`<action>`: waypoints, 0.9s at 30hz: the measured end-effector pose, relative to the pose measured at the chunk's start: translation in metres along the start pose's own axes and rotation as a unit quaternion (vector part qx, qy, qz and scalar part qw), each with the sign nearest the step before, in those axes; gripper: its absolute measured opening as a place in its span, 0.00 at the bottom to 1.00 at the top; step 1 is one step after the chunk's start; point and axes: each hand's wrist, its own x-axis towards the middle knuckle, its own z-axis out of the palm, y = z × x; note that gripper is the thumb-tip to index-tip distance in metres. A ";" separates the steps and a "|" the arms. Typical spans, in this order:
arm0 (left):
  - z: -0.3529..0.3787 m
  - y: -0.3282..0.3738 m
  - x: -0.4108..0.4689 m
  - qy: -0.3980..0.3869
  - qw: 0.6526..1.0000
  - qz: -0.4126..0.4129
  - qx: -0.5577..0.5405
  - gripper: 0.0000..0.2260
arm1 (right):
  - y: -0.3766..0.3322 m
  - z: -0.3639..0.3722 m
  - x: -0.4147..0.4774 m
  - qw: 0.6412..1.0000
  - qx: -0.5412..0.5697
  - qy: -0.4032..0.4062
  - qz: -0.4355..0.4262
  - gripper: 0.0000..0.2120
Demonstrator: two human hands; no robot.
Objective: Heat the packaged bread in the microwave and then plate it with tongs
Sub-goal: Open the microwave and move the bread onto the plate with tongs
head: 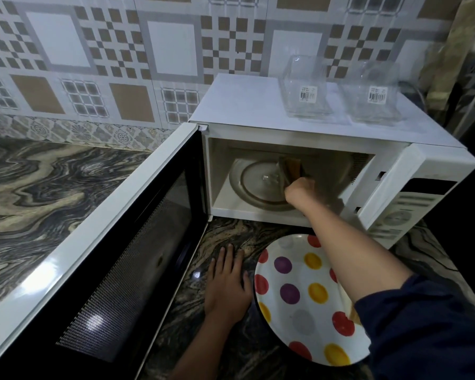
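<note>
Right hand (299,189) gripped packaged bread (291,168) inside microwave (258,105); left hand (227,283) flat, empty on desk (39,187); best centred on turntable (247,187).

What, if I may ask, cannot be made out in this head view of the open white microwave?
Right hand: head view, fingers hidden behind its own back in the dim cavity, so its hold on the clear-wrapped brown bread package is unclear.
Barcode labels on the two clear glass containers: head view, too small to read.
White polka-dot plate: head view, right part covered by the forearm and dark sleeve.
</note>
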 end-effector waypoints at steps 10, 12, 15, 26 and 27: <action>-0.003 0.001 -0.001 -0.014 1.000 -0.008 0.005 0.29 | 0.007 -0.006 -0.010 1.000 -0.010 -0.004 -0.020 0.19; -0.004 0.001 -0.001 -0.019 1.000 -0.008 0.005 0.27 | 0.010 -0.006 -0.012 1.000 -0.013 -0.003 -0.026 0.19; -0.005 0.002 -0.001 -0.026 1.000 -0.007 0.003 0.27 | 0.017 -0.009 -0.018 0.999 -0.038 0.006 -0.036 0.19; -0.008 0.000 -0.025 -0.044 0.998 0.015 0.031 0.38 | 0.054 -0.030 -0.059 0.997 -0.013 -0.012 -0.073 0.19; -0.009 0.000 -0.031 -0.045 0.998 0.016 0.036 0.38 | 0.059 -0.034 -0.064 0.997 -0.009 -0.015 -0.077 0.19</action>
